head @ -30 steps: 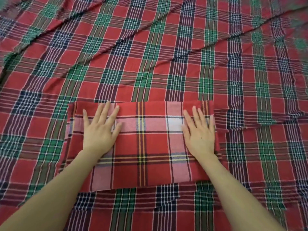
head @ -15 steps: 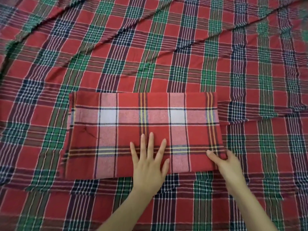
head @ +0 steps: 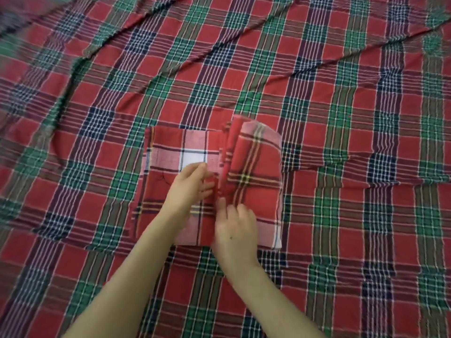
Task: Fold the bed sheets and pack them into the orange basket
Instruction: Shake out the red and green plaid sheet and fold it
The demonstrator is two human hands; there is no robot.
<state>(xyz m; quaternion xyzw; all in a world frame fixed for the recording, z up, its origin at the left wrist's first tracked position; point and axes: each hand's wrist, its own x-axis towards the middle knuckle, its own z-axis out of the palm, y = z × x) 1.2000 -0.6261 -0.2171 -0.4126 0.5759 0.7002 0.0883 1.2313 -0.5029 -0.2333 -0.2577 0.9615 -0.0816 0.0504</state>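
Viewing through the head camera, I record one folded sheet (head: 168, 152) at the centre of the frame. It is red plaid with white and yellow lines. It lies on a spread sheet (head: 317, 93) of red, green and navy plaid that fills the whole view, with long creases across its upper part.

The right portion of the folded sheet is lifted and turned over toward the left. Its layered edge stands up along the middle of the bundle, and the left portion lies flat.

The left hand (head: 190, 186) rests on the flat left portion. Its fingers are extended and relaxed, with the tips touching the raised edge, and I see nothing clamped in it.

The right hand (head: 235, 228) sits at the lower centre of the bundle, just beside the left hand. Its fingers are curled on the near end of the turned-over portion and grip it. Blur at the fingertips keeps me from reading the exact pinch.
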